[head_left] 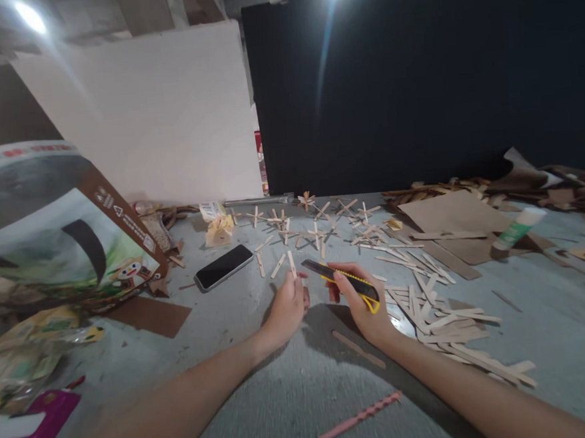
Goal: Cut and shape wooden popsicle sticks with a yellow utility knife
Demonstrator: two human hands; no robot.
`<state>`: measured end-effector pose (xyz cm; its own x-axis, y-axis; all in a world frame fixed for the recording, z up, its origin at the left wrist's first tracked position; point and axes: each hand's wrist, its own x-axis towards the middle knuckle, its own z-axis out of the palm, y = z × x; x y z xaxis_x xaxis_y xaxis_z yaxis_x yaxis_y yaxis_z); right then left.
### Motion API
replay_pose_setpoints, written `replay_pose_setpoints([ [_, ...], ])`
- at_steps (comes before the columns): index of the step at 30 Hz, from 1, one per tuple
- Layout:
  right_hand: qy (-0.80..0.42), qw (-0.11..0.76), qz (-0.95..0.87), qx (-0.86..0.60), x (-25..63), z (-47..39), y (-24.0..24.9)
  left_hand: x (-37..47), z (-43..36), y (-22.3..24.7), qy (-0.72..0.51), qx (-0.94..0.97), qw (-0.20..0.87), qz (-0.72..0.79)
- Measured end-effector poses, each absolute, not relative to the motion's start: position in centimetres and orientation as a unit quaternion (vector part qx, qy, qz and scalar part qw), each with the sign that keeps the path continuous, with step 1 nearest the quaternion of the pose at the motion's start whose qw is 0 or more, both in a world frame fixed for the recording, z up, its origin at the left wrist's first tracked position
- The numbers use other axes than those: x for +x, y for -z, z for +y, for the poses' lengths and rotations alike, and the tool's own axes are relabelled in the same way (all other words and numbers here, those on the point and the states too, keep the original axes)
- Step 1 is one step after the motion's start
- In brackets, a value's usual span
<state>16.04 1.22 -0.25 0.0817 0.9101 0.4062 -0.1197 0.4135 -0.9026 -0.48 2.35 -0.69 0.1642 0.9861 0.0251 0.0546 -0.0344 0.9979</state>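
Observation:
Between the fingers of my left hand (pixel 285 309) a short wooden craft stick (pixel 291 262) is pinched, its upper end pointing away from me. My right hand (pixel 361 301) is wrapped round a yellow and black utility knife (pixel 349 280), whose blade end points left toward the stick, apart from it. Below the knife a single craft stick (pixel 358 349) lies on the grey table (pixel 255 395). Cut stick pieces (pixel 278 267) rest just beyond my left hand. Farther back stand several crossed-stick shapes (pixel 318 227). To the right spreads a heap of loose sticks (pixel 450 328).
A phone (pixel 224 266) lies to the left, near a large printed bag (pixel 108 238). A pink pencil (pixel 354 423) is at the front. Brown cardboard sheets (pixel 447 215) and a glue stick (pixel 518 228) are at the right. A purple object (pixel 41 423) sits front left.

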Motion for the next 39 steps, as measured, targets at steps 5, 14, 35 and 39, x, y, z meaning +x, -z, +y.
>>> replay_pose_setpoints([
  [5,-0.404,0.615,-0.573,-0.36,16.0,1.0,0.6,-0.4,2.3,0.4,-0.476,0.521,0.522,0.479],
  [14,-0.39,0.613,-0.584,-0.362,15.9,0.9,0.3,-0.6,2.4,0.4,-0.468,0.528,0.565,0.428],
  [35,-0.312,0.588,-0.656,-0.356,16.1,-0.4,0.3,-0.8,3.0,0.2,-0.544,0.451,0.535,0.463],
  [39,-0.309,0.588,-0.657,-0.357,16.0,-0.3,0.3,-0.8,3.1,0.3,-0.544,0.444,0.539,0.465],
])
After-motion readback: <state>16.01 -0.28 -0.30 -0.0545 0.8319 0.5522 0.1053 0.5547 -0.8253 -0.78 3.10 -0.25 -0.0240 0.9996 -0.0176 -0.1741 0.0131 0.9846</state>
